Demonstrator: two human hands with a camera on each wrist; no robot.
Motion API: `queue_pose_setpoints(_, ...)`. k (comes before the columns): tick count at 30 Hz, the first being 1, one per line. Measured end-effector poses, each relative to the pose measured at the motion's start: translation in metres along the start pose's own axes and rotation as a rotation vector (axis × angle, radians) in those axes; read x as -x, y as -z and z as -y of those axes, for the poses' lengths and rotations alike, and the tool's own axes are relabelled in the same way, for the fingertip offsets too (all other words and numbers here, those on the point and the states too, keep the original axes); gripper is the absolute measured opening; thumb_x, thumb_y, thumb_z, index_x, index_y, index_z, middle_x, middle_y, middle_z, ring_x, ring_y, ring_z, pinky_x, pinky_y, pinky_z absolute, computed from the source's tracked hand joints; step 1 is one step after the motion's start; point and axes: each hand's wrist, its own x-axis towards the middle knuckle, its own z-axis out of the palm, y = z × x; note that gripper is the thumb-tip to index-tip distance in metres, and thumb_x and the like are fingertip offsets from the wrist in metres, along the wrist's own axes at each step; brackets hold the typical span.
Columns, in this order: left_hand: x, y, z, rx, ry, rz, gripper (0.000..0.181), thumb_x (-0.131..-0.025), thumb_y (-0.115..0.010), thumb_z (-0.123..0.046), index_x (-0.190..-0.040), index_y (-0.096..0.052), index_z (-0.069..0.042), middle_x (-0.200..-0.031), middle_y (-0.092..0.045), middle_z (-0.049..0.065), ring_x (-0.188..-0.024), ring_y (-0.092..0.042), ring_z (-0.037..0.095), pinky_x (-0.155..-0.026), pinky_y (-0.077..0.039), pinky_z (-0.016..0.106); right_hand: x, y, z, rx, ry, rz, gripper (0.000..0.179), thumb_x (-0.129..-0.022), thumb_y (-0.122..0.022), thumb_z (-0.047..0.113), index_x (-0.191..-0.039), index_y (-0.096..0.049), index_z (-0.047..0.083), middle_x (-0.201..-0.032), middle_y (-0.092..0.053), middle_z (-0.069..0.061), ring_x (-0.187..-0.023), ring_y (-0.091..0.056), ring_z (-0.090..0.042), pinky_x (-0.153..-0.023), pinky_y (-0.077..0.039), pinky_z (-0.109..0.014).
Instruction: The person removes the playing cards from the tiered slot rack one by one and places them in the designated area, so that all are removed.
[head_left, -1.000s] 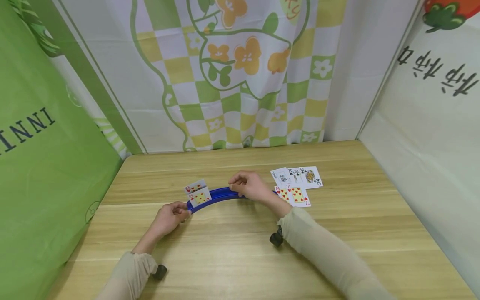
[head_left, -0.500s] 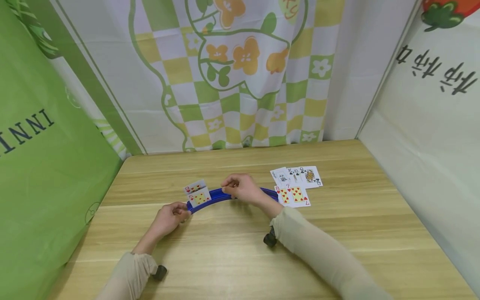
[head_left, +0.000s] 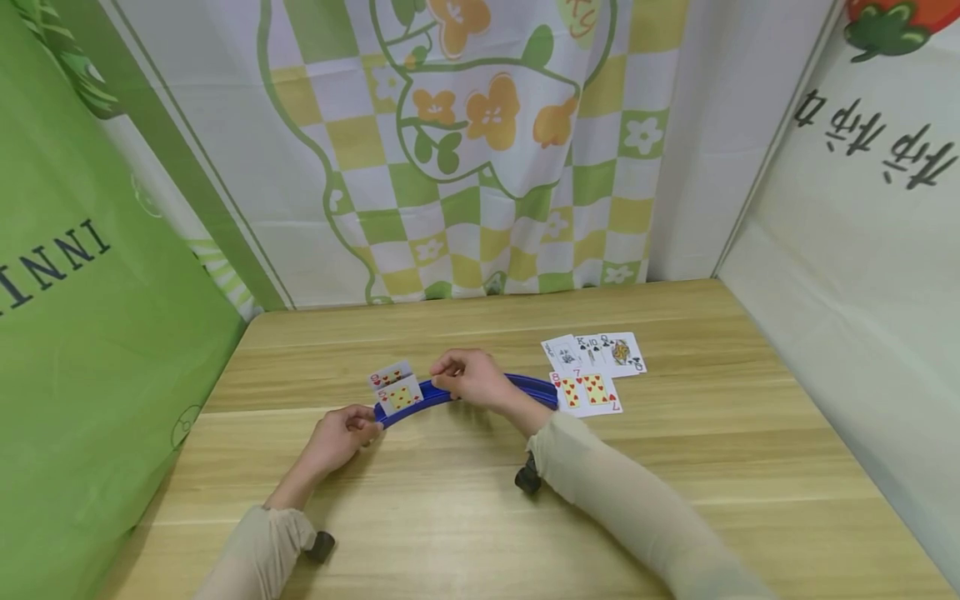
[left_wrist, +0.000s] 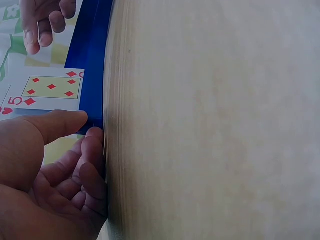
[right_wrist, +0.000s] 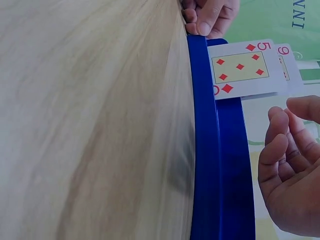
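A curved blue card holder (head_left: 534,387) lies across the table. Its left end is pinched by my left hand (head_left: 336,437), with the thumb on top and fingertips at the front edge in the left wrist view. Near that end a five of diamonds (right_wrist: 241,69) stands in the front slot, and a nine of hearts (head_left: 391,375) stands behind it. Over the middle of the holder hovers my right hand (head_left: 474,379), its fingers loosely curled with nothing between them. In the right wrist view its thumb and index fingertip (right_wrist: 280,117) are close to the cards' edge.
Right of the holder, an eight of hearts (head_left: 568,392) and a seven of hearts (head_left: 595,389) lie face up by its end. Beyond them overlap a joker (head_left: 562,357), a king, a ten and a queen (head_left: 621,352). A patterned curtain (head_left: 495,167) hangs behind the table.
My right hand has moved left along the holder toward the standing cards, uncovering more of the holder's right part. The left hand has stayed at the left end.
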Motion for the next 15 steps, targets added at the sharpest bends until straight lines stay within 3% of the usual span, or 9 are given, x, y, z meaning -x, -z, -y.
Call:
queue_pose_setpoints(6, 0.001, 0.001, -0.001, -0.002, -0.011, -0.007, 0.032, -0.092, -0.070, -0.020, -0.116, -0.066, 0.000, -0.094, -0.072, 0.008, -0.081, -0.064, 0.015, -0.070, -0.052, 0.027, -0.005, -0.007, 0.004, 0.024, 0.017, 0.000, 0.017, -0.095, -0.067, 0.019, -0.109, -0.071, 0.008, -0.092, -0.070, -0.006, -0.073, -0.068, -0.028, -0.060, -0.054, -0.027)
queue_pose_setpoints(10, 0.000, 0.001, -0.001, -0.002, -0.018, -0.007, 0.032, -0.093, -0.070, -0.021, -0.116, -0.066, 0.000, -0.094, -0.071, 0.007, -0.081, -0.064, 0.015, -0.070, -0.052, 0.028, -0.007, -0.010, 0.007, 0.030, 0.025, 0.000, 0.014, -0.096, -0.067, 0.020, -0.107, -0.072, 0.012, -0.092, -0.070, -0.006, -0.074, -0.069, -0.028, -0.060, -0.054, -0.027)
queue_pose_setpoints(15, 0.000, 0.001, 0.000, 0.000, -0.013, -0.009, 0.032, -0.093, -0.070, -0.020, -0.116, -0.066, 0.000, -0.094, -0.071, 0.008, -0.081, -0.064, 0.015, -0.069, -0.051, 0.028, -0.010, -0.014, 0.006, 0.021, 0.023, -0.002, 0.013, -0.095, -0.067, 0.020, -0.105, -0.072, 0.012, -0.091, -0.070, -0.005, -0.066, -0.065, -0.016, -0.059, -0.054, -0.027)
